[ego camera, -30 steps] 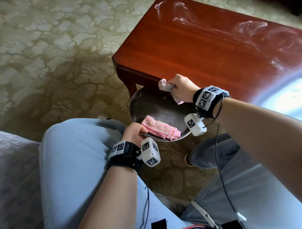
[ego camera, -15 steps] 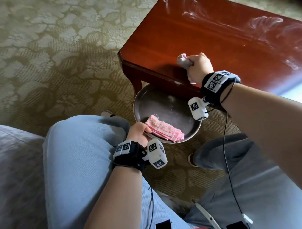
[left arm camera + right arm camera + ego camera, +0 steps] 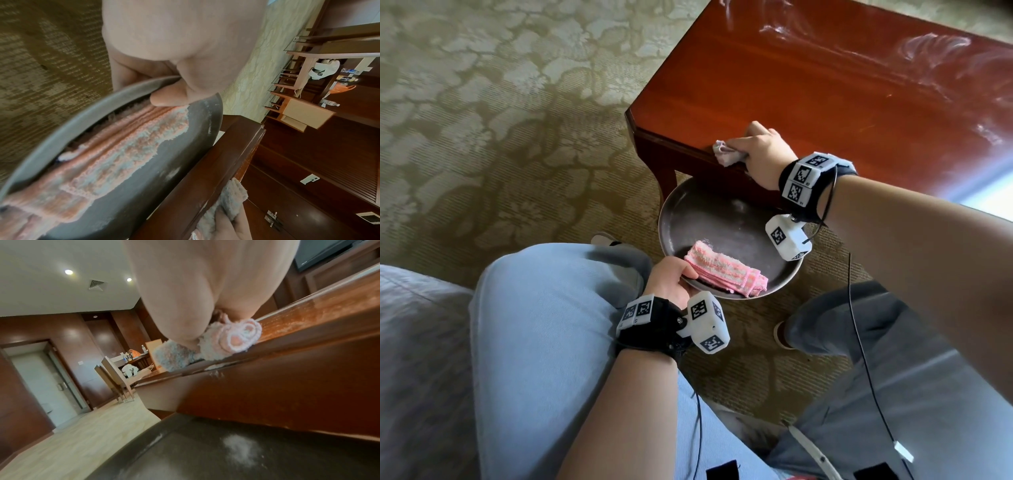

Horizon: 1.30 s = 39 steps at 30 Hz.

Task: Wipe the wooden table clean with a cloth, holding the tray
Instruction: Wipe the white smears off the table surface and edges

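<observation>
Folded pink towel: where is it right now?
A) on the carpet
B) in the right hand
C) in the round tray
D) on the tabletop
C: the folded pink towel lies inside the round tray, which the left hand holds by its rim under the table edge; the right hand grips a different, whitish cloth.

Lit by daylight glaring white off the wooden table (image 3: 825,102) at its right end. Soft shadows on carpet beneath it. Blurred, strongly warped close-ups in both wrist views; recessed ceiling lights (image 3: 68,272) glowing.
</observation>
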Available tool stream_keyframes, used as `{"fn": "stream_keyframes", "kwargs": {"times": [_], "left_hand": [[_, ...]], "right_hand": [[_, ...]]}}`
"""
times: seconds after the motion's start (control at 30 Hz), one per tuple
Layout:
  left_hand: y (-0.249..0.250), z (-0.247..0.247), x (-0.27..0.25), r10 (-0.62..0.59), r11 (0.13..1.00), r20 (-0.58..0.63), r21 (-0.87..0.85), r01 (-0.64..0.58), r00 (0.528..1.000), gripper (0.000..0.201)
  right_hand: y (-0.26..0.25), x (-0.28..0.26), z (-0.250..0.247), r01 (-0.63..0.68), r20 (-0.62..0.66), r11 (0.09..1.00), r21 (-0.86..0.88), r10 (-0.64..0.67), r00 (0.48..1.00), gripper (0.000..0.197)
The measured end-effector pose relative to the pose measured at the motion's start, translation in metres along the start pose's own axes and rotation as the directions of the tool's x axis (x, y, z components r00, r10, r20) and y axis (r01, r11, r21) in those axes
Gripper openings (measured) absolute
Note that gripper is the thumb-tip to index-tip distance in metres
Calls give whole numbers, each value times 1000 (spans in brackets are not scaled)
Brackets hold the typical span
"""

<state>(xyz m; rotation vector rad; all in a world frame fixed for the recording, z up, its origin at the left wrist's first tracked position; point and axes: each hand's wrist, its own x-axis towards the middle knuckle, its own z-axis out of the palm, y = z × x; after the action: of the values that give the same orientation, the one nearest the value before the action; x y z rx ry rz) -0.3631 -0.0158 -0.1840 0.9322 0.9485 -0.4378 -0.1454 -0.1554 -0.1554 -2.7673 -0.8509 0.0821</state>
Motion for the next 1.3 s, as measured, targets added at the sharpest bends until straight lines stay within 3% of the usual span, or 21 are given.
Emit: {"fn": "stream_keyframes", "kwargs": {"times": [0.17,0.27,0.37,0.5,0.7,0.8,0.97,1.1,1.3], "left_hand": [[2,1,-5,14,997,-2,80,-14,1000,45],[3,2,-13,17,985,38,170,-23,999,19],[5,7,-11,58,978,-54,205,-46,997,19],[-1,9,-18,55,968,-82,251,-32,995,18],[-10,6,-31,58,971,-97,238,-34,994,2],[-11,5,-27,99,966,-120,251,-67,988,10],[-5,7,-39,14,967,-108,254,14,994,4],[-5,7,-37,11,972,-93,235,12,996,5],[-5,5,-32,22,973,-80,232,-3,997,6]], "right_hand": [[-5,-23,-5,158,0,986,-53,-159,987,50],[0,-38,-8,167,-62,986,-3,-167,984,46],[3,-53,-18,26,-163,994,103,-9,987,41],[9,-78,-31,-227,-207,950,216,272,940,35],[19,-111,-27,-422,-182,889,175,451,874,27],[16,-118,-23,-391,-220,909,142,414,883,33],[8,-114,-18,-337,-253,939,75,344,904,35],[3,-110,-14,-338,-236,941,31,336,912,35],[0,-109,-9,-240,-283,970,-45,218,934,46]]}}
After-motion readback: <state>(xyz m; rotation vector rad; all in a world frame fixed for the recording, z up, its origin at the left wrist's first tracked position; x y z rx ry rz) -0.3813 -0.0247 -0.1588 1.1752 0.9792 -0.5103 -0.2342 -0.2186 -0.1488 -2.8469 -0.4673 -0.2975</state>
